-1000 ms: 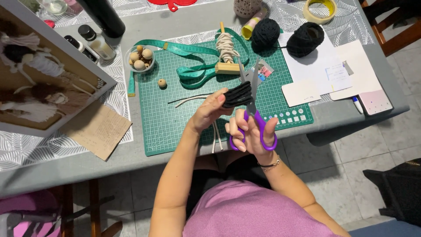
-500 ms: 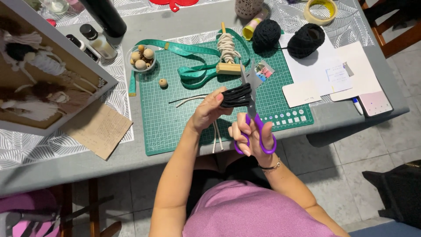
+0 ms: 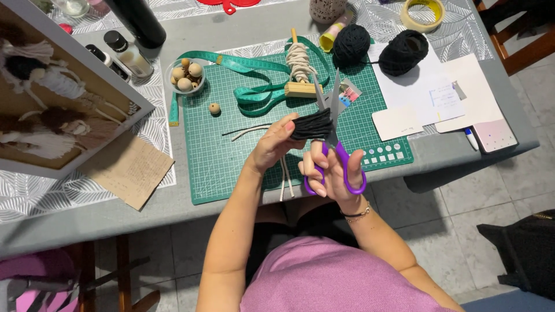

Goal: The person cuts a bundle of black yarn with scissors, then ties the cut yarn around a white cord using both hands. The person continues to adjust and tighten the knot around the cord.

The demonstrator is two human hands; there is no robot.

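Pinched in our left hand [image 3: 270, 151]: black yarn bundle [image 3: 312, 124], held above the green cutting mat [image 3: 231, 156]; soft, light, limp, best gripped at its gathered end. Our right hand [image 3: 330, 173] closes round purple-handled scissors [image 3: 334, 144], blades apart at the bundle.

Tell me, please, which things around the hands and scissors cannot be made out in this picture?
Head view only:
- Black yarn bundle: its near end is hidden inside the left hand.
- Scissors: the right hand fills the purple loops, and the bundle covers where the open blades cross.
- Cream cords: their upper ends vanish behind the left hand.
- Framed picture: cut off by the left edge.
- Tape roll: cut off by the top edge.
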